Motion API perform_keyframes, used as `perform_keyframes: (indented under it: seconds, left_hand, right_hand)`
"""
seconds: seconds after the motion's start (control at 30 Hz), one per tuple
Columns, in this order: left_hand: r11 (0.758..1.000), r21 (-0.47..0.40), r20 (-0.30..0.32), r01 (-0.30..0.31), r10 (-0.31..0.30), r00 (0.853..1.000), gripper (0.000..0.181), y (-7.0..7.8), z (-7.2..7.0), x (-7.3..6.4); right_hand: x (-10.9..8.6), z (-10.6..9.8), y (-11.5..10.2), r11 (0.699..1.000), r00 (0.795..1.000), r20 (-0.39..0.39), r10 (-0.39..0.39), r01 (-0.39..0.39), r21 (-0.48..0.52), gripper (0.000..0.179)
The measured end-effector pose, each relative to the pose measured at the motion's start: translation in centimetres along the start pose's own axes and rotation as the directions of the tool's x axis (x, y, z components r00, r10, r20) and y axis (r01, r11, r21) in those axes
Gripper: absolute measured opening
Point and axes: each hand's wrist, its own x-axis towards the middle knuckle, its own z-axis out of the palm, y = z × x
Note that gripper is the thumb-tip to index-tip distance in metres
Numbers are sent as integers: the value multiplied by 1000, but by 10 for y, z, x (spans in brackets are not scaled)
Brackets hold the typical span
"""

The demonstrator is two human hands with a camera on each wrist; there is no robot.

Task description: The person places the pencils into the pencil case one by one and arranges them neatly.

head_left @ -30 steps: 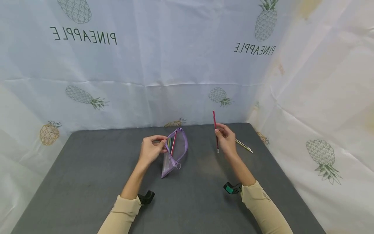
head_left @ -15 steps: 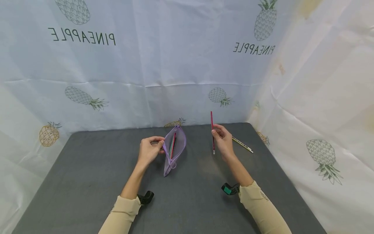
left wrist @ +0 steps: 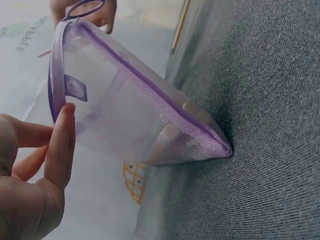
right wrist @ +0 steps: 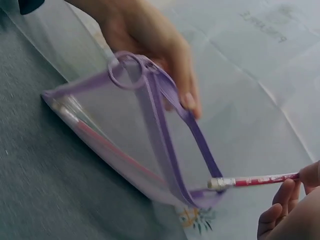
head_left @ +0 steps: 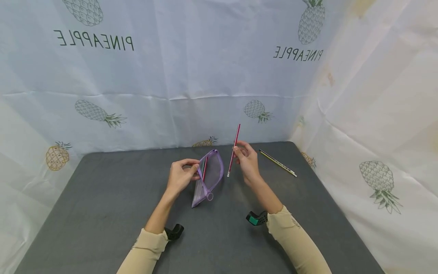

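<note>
Left hand (head_left: 181, 176) pinches the near-left edge of the purple mesh pouch (head_left: 199, 193) between thumb and fingers; pouch stands tilted on the dark grey table (head_left: 119, 198), mouth facing up and toward the right hand (head_left: 248, 161). Right hand holds a red pencil (head_left: 234, 149) in a pinch around its middle, white eraser end down. Main change against the frame a second ago: right hand and pencil have come across leftward, from well apart to near the pouch, the eraser end now just beside the mouth's right rim. Pencil's lean has altered too: nearly upright earlier, its top tipping slightly left; now its top slants to the right. Pouch mouth gapes wider than half a second ago, and pouch and left hand sit slightly further right. Zip ring (head_left: 210, 196) hangs at the mouth's near corner. Inside, a red pencil shaft (head_left: 205, 169) shows along the left wall with other slim shafts; through mesh and blur, their number cannot be told. Two yellowish pencils (head_left: 278, 163) lie at the table's right side, same spot as before, but uncovered along their length since the right hand moved off.
</note>
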Motion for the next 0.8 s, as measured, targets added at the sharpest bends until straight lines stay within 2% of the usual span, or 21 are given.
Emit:
perform_keyframes:
  seconds: [0.3,0.5,0.63,0.73,0.8]
  left_hand:
    - [1000,-8,-10,-4,4,1000,21,1,2,0]
    - [1000,-11,-6,4,-4,1000,22,1,3,0]
    - [1000,-12,-12,5,-6,1000,22,2,3,0]
    - [1000,-12,-12,6,-7,1000,23,2,3,-1]
    - [1000,-5,-7,9,-9,1000,23,3,2,-2]
  right_hand:
    - [-14,33,11,999,999,49,-22,23,-28,26]
    - [-25,43,16,998,998,61,-5,9,-61,30]
    - [-33,48,18,994,995,87,-44,52,-95,29]
    - [-38,49,21,973,988,114,-100,121,-198,23]
    - [-41,47,23,935,981,141,-136,174,-308,21]
